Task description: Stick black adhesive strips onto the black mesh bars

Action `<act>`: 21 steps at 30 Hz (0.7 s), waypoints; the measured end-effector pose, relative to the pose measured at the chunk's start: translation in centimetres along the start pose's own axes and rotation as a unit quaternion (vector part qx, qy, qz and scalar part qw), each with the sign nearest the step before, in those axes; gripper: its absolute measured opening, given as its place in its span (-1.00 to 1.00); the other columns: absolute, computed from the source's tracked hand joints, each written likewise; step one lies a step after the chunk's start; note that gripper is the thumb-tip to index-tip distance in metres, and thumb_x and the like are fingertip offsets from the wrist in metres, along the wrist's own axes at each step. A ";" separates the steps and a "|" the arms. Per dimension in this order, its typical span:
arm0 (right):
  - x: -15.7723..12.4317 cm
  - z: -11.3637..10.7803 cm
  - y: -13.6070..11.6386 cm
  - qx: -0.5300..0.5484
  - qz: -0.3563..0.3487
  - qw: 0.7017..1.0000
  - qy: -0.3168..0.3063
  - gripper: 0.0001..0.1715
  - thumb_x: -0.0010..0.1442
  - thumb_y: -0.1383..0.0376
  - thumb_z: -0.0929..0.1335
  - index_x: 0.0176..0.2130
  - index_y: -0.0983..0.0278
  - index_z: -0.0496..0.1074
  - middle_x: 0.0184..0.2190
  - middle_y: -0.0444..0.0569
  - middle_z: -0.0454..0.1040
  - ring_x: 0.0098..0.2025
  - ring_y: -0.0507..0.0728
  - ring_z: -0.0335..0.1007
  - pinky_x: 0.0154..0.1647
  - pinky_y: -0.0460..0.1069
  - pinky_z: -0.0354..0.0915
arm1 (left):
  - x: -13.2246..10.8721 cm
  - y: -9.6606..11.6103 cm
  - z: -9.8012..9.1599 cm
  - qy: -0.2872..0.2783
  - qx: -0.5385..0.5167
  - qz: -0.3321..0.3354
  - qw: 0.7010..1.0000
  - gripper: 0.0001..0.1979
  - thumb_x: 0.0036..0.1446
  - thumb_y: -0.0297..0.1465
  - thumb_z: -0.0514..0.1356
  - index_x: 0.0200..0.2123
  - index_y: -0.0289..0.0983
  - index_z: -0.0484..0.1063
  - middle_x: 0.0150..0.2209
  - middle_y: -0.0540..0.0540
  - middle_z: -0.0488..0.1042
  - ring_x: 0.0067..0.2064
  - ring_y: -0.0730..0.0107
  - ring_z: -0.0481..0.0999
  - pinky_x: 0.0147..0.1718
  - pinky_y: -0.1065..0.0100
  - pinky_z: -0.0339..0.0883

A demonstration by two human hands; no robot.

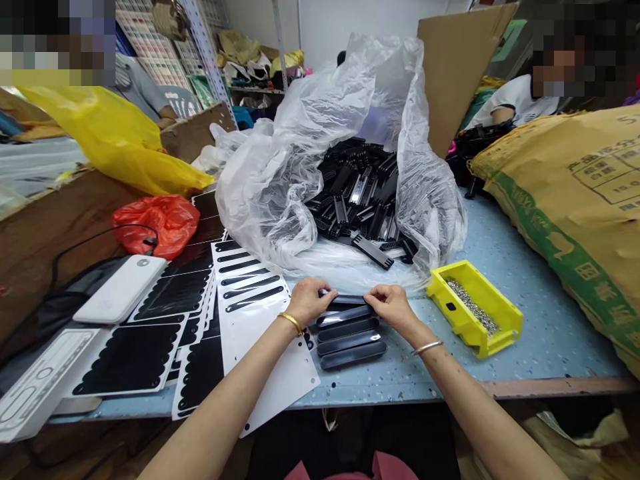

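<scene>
Both black strip [351,300] ends hide under left hand [311,300] and right hand [393,305].

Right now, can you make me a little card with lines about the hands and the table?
Hands: left hand and right hand each pinch an end of a black strip
Nearer the person: row of strips lying side by side
Right of hands: yellow tray holding small metal bits
Behind: clear bag of black parts
Left: white sheets with black shapes
Surface: blue table
</scene>
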State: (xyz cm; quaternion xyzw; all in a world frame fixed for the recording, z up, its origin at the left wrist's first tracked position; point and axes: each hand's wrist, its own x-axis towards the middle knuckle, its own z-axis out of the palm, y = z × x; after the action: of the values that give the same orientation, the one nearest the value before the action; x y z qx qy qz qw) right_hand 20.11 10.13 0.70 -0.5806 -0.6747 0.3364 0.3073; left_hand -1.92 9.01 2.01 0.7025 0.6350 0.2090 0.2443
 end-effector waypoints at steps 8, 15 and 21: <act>0.3 -0.3 0.2 0.102 0.058 0.992 -0.055 -0.70 -0.09 0.12 0.37 -0.57 0.31 0.51 -0.76 -0.16 0.35 -0.70 0.02 0.23 -0.65 -0.10 0.16 | 0.4 -0.9 0.1 -0.010 -0.069 -0.008 0.998 -0.72 0.05 -0.22 0.21 -0.53 -0.29 0.56 -0.60 0.02 0.45 -0.48 0.44 0.37 -0.46 0.42 0.13; 1.1 0.5 -0.8 -0.021 0.016 0.999 -0.024 -0.62 -0.07 0.02 0.41 -0.61 0.29 0.53 -0.76 -0.16 0.31 -0.64 0.01 0.18 -0.60 -0.10 0.02 | 0.4 -0.5 -0.2 -0.033 -0.050 0.029 0.998 -0.69 0.13 -0.24 0.14 -0.45 -0.27 0.61 -0.51 -0.03 0.54 -0.41 0.39 0.44 -0.40 0.41 0.17; 0.7 0.6 -0.8 -0.118 -0.067 0.990 -0.048 -0.44 0.14 0.12 0.30 -0.78 0.28 0.30 -0.77 -0.17 0.17 -0.61 -0.01 0.12 -0.54 -0.09 0.00 | -1.1 0.6 -0.7 -0.050 0.031 0.042 0.997 -0.70 0.17 -0.31 0.09 -0.43 -0.26 0.60 -0.42 -0.12 0.59 -0.32 0.25 0.50 -0.28 0.31 0.25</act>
State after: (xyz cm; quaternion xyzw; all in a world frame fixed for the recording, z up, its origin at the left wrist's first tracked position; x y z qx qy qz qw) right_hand 19.01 10.71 1.02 -0.5494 -0.7610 0.2610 0.2257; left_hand -2.01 7.91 2.91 0.7455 0.5981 0.1638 0.2444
